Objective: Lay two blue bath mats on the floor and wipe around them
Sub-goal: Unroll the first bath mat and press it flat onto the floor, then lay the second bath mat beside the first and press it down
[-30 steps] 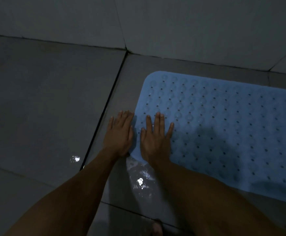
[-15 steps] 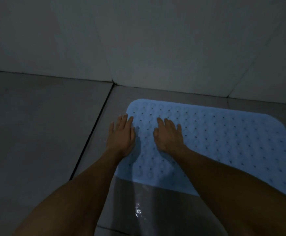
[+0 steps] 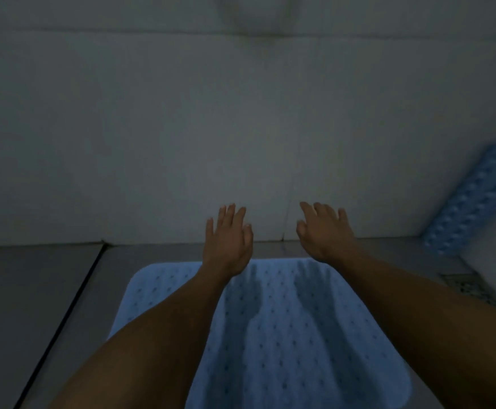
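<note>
A light blue bath mat (image 3: 285, 335) with small holes lies flat on the grey tiled floor, under my forearms. A second blue bath mat (image 3: 473, 202) leans upright against the wall at the far right. My left hand (image 3: 229, 243) hovers over the mat's far edge with its fingers straight and spread, holding nothing. My right hand (image 3: 323, 231) is lifted beside it, fingers relaxed and slightly bent, also empty. Both hands cast shadows on the mat.
A pale tiled wall (image 3: 181, 128) rises just beyond the mat. A dark grout line (image 3: 63, 314) runs across the floor to the left. A floor drain grate (image 3: 462, 283) sits at the right, near the leaning mat.
Both hands have lifted off the mat, where they lay flat, and moved forward toward the wall. The view has tilted up, bringing the second mat at the right into sight.
</note>
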